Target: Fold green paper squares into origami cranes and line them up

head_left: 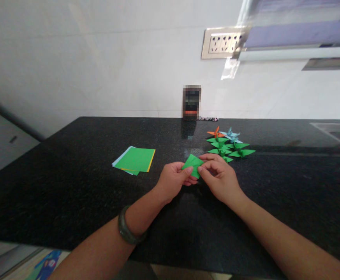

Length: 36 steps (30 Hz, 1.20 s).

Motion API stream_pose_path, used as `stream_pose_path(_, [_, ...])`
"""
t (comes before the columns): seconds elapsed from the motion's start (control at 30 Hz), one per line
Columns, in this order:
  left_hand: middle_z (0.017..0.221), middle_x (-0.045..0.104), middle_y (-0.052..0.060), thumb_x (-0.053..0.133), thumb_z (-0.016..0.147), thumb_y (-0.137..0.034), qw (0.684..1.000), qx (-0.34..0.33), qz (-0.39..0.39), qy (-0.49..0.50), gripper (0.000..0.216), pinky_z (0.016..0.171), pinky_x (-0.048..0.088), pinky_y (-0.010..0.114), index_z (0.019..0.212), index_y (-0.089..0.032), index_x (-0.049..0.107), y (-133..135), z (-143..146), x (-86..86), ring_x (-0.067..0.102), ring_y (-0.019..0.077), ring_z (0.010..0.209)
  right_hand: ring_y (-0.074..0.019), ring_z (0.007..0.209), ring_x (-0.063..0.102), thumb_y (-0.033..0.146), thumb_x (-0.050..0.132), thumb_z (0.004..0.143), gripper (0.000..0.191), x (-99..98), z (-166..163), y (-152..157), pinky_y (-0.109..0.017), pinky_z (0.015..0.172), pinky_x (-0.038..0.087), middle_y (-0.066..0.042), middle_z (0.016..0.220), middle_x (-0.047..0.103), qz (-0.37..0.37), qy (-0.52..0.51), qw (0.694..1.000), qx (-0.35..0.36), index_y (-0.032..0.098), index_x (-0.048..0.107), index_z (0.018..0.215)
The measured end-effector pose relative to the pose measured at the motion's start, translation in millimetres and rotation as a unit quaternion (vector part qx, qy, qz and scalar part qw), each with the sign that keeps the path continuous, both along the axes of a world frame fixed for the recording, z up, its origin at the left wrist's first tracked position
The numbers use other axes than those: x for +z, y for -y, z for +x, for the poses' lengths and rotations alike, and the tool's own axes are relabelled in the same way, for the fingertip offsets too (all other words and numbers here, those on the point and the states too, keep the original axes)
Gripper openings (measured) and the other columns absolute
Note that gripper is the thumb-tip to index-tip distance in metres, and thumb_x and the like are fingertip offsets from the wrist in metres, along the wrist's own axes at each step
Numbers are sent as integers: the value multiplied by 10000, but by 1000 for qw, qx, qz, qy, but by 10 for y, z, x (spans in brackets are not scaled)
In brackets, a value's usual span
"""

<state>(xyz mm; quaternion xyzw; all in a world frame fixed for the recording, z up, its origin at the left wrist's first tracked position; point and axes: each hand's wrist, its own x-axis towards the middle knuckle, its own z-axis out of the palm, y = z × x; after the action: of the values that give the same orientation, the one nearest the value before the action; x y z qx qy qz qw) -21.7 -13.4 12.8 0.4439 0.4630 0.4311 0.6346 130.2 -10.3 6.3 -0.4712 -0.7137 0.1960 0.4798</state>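
Between my two hands is a small folded piece of green paper (192,164), held as a diamond above the counter. My left hand (174,179) grips its left corner, thumb on top and fingers underneath. At the right corner, my right hand (221,179) pinches the paper between thumb and fingers. Just beyond my right hand sit several folded paper cranes: green cranes (241,152), an orange crane (216,133) and light blue ones (232,135). A stack of square paper sheets (134,159), green on top with yellow and light blue edges showing, lies to the left.
The black speckled counter (79,186) runs back to a pale wall. A phone-like upright object (191,102), blurred, leans there beside a beaded strap (210,119). A wall socket panel (224,42) is above. The counter's front edge is close to my forearms.
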Motion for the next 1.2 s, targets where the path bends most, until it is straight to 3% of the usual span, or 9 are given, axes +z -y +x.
stream_pose_path(0.57, [558,647,26,616,733,-278,999,9,25,-40,163,512,460,213,711,-117,605,-15,-6,-19,619,121,527,-231,986,517,203,500,799,116,8,9,-1,-402,849,434,-110,984,520,44,103,994,19,191,512,684])
stream_pose_path(0.67, [552,641,20,606,742,-263,996,0,46,-72,146,512,464,210,712,-119,607,-22,-11,-24,618,119,526,-222,942,539,292,546,783,103,-13,7,-19,-384,800,459,-100,978,541,-1,39,999,-11,192,525,775])
stream_pose_path(0.77, [552,635,16,601,745,-249,993,-21,65,-100,137,509,467,208,697,-121,606,-19,-12,-16,614,115,519,-185,739,568,396,569,762,272,-22,5,-43,-323,639,481,-63,842,593,-106,-27,994,2,174,542,917])
stream_pose_path(0.87, [549,631,13,591,749,-239,990,-36,74,-113,131,507,466,208,692,-122,607,-13,-13,-2,605,111,512,-145,560,514,434,550,765,272,-8,12,-54,-268,509,431,-16,621,567,-197,-22,977,77,166,566,716])
stream_pose_path(1.0, [553,629,8,596,733,-227,989,-33,82,-120,123,512,462,212,666,-124,595,-18,-17,4,596,110,514,-114,504,465,446,537,772,315,10,8,-42,-233,469,391,-1,562,548,-237,-62,963,112,166,545,628])
stream_pose_path(1.2, [570,623,-13,658,677,-242,995,-20,77,-68,141,528,456,209,724,-127,590,-28,-27,-21,592,104,532,-103,477,442,467,562,751,326,-2,-44,-18,-225,454,370,2,549,542,-262,-132,952,91,158,563,649])
